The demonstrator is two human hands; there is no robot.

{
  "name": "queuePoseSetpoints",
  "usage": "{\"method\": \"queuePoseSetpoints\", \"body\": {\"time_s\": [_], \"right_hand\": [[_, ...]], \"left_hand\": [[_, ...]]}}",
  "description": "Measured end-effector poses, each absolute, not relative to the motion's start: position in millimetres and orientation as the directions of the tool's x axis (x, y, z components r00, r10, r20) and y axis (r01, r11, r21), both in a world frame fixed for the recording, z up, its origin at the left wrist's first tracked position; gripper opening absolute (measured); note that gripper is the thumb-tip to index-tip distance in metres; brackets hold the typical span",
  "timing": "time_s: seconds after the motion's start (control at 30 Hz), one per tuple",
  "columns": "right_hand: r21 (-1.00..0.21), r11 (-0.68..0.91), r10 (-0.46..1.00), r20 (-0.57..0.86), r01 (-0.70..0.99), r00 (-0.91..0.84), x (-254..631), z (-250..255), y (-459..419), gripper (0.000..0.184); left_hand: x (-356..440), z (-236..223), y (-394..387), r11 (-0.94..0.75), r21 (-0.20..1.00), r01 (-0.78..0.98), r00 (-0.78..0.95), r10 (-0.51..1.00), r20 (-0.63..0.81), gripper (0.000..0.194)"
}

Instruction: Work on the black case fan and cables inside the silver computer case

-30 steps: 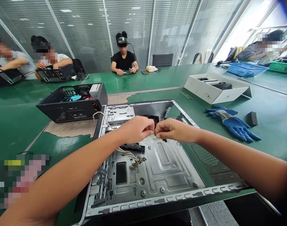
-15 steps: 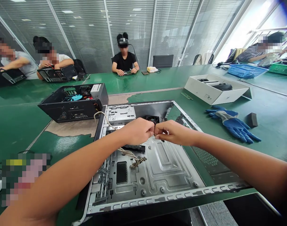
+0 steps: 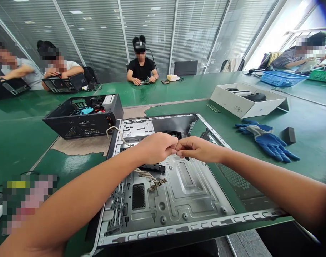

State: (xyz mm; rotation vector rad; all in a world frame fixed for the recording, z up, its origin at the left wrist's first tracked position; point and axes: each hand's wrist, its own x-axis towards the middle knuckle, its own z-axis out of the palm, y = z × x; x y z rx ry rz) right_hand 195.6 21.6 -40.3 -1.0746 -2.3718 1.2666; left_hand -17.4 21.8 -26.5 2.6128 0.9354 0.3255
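Pinching, the left hand (image 3: 159,148) and the right hand (image 3: 201,149) meet fingertip to fingertip over the big open silver metal computer case with black outer sides (image 3: 173,185). The fingers of each hand are squeezed shut, but they hide what may be between them, so one cannot tell what they grip. A small dark piece (image 3: 187,158) shows just under the right hand. The case lies on the shiny green table (image 3: 192,94), right below the grip, with its flat metal floor facing up. Just behind the grip, inside the case, is a small black fan (image 3: 175,134). Nearer the person than the grip and a bit left is a twisted bunch of beige and brown wires (image 3: 159,184). Farther off, to the left of the grip, sits a black box-shaped computer case with a bright blue fan inside (image 3: 88,123). Well to the right of the grip lie blue and grey cloth work gloves (image 3: 270,142), near a dark grey block (image 3: 288,135). Beyond the gloves is an open white cardboard box (image 3: 240,110) with black things in it.
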Motion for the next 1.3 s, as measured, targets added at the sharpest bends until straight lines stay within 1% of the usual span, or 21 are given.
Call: {"method": "queuePoseSetpoints", "body": {"time_s": [0.07,0.13,0.33,0.43,0.53,0.63,0.77,0.83,0.97,1.03,1.1,1.23,1.3], "right_hand": [[-0.787,0.366,0.718,-0.1,0.497,-0.688,195.2,-40.3,20.8,0.017],[-0.768,0.396,0.728,-0.071,0.503,-0.682,195.3,-40.9,20.1,0.016],[-0.658,0.524,0.754,0.063,0.541,-0.654,197.6,-43.1,19.3,0.019],[-0.625,0.551,0.763,0.109,0.553,-0.637,197.5,-43.1,18.6,0.018],[-0.633,0.543,0.768,0.108,0.552,-0.631,197.0,-41.9,17.7,0.018],[-0.661,0.507,0.776,0.07,0.553,-0.627,197.4,-41.3,17.8,0.018],[-0.713,0.446,0.764,-0.011,0.541,-0.645,199.2,-40.7,20.1,0.023],[-0.736,0.428,0.741,-0.046,0.524,-0.67,199.9,-39.6,21.1,0.025],[-0.764,0.411,0.72,-0.062,0.497,-0.691,200.9,-37.6,21.2,0.027],[-0.74,0.432,0.734,-0.044,0.516,-0.678,201.5,-37.8,20.5,0.026],[-0.692,0.482,0.747,0.006,0.537,-0.664,202.1,-38.8,19.9,0.025],[-0.588,0.588,0.74,0.116,0.555,-0.662,202.8,-41.2,19.0,0.021],[-0.582,0.59,0.737,0.104,0.56,-0.668,202.7,-41.5,18.4,0.021]], "left_hand": [[-15.8,-25.3,19.7,-0.698,0.376,0.609,0.731,0.678,0.073,0.014],[-14.2,-23.9,18.1,-0.659,0.383,0.647,0.704,0.709,0.03,0.014],[-12.0,-21.7,20.5,-0.478,0.568,0.67,0.613,0.787,-0.062,0.014],[-12.8,-22.6,22.7,-0.433,0.624,0.651,0.59,0.805,-0.057,0.013],[-14.4,-24.1,23.8,-0.469,0.65,0.597,0.623,0.782,-0.008,0.012],[-15.3,-25.2,24.2,-0.526,0.629,0.573,0.663,0.748,0.021,0.011],[-14.4,-25.2,24.3,-0.639,0.542,0.546,0.704,0.701,0.117,0.012],[-13.5,-24.7,24.2,-0.669,0.509,0.542,0.708,0.689,0.152,0.013],[-11.3,-24.0,24.5,-0.676,0.462,0.574,0.704,0.696,0.144,0.019],[-10.0,-24.3,24.9,-0.685,0.439,0.582,0.711,0.69,0.135,0.022],[-8.8,-24.4,24.9,-0.675,0.441,0.591,0.707,0.697,0.12,0.023],[-7.6,-23.0,22.6,-0.572,0.503,0.647,0.647,0.762,0.034,0.021],[-8.2,-22.6,21.1,-0.542,0.539,0.645,0.632,0.775,0.023,0.018]]}}
